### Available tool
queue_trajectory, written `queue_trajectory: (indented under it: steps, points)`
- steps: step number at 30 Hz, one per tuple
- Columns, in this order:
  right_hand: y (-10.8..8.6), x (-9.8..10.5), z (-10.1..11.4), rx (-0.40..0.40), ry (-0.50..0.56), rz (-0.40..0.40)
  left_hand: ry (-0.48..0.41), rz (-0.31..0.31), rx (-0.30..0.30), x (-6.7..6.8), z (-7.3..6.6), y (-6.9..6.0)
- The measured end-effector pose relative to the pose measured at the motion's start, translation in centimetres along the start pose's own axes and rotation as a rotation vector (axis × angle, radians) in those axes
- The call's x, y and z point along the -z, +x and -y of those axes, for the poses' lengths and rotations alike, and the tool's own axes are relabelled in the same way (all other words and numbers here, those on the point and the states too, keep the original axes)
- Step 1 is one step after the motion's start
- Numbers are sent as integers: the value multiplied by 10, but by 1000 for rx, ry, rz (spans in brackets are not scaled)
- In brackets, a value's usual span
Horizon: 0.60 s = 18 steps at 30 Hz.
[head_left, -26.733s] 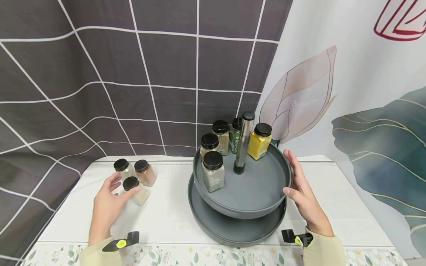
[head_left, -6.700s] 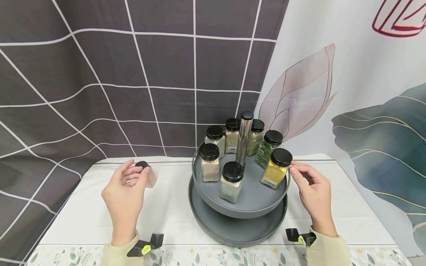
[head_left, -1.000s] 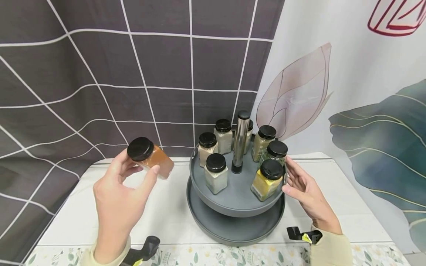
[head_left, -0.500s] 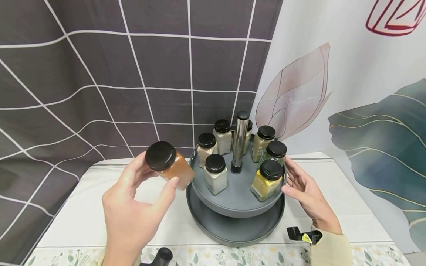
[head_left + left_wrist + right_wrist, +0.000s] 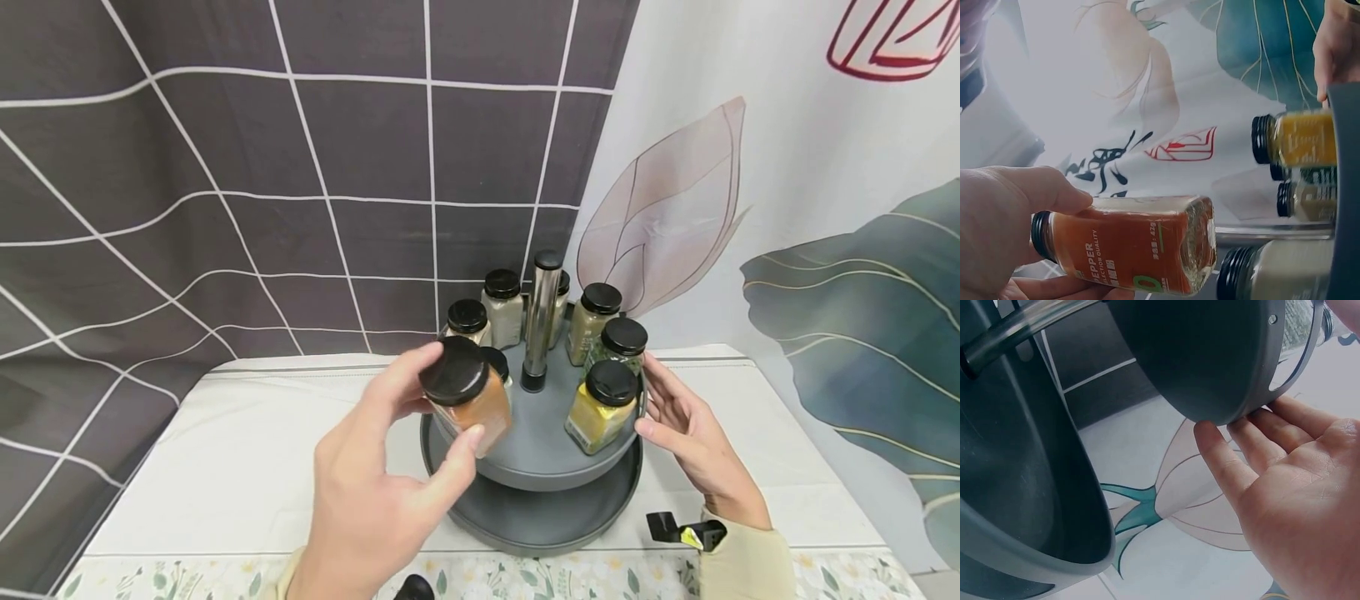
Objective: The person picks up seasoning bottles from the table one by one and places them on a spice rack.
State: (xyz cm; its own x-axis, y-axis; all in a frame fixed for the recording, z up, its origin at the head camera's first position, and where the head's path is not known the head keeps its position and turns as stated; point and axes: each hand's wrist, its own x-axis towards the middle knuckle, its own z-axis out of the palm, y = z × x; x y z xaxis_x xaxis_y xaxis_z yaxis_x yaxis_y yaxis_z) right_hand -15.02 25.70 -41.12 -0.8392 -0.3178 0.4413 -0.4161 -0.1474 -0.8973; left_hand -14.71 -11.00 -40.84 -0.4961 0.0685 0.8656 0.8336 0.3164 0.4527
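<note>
My left hand [image 5: 375,479] grips a square glass spice jar [image 5: 486,410] of orange-red powder between thumb and fingers. The jar has a black lid and hangs tilted over the left front of the upper tray [image 5: 551,457] of a grey two-tier turntable. In the left wrist view, its label [image 5: 1107,253] shows "EPPER" lettering. My right hand [image 5: 701,442] touches the right rim of the upper tray; in the right wrist view, its extended fingers [image 5: 1225,459] meet the tray's edge. Nearest to it stand a yellow spice jar [image 5: 597,412] and a green-labelled jar [image 5: 624,342].
Several more black-lidded jars, such as the pale one [image 5: 502,308], stand around the steel centre post [image 5: 542,325]. The lower tray [image 5: 528,529] lies beneath on a white tablecloth [image 5: 247,450]. A dark grid-patterned curtain [image 5: 360,150] hangs behind.
Since 26.7 seconds ago, jars from the left tablecloth have joined the upper tray, which has turned. Within the last second, my left hand carried the orange-red jar rightwards over the tray; my right hand stayed.
</note>
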Motion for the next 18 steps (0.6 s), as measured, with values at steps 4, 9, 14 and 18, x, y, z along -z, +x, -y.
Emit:
queue_trajectory:
  steps: [4, 9, 14, 18]
  points:
    - [-1, 0, 0, -1, -3, -4, 48, 14, -27, -1, -92, 57]
    - [-1, -1, 0, -10, -10, -16, 112, 38, -22, -10, -119, 72]
    - [-1, 0, 1, -11, -9, -8, 131, 62, -2, -21, -113, 65]
    - [0, 1, 0, -12, -9, -3, 172, 70, -9, -29, -109, 62]
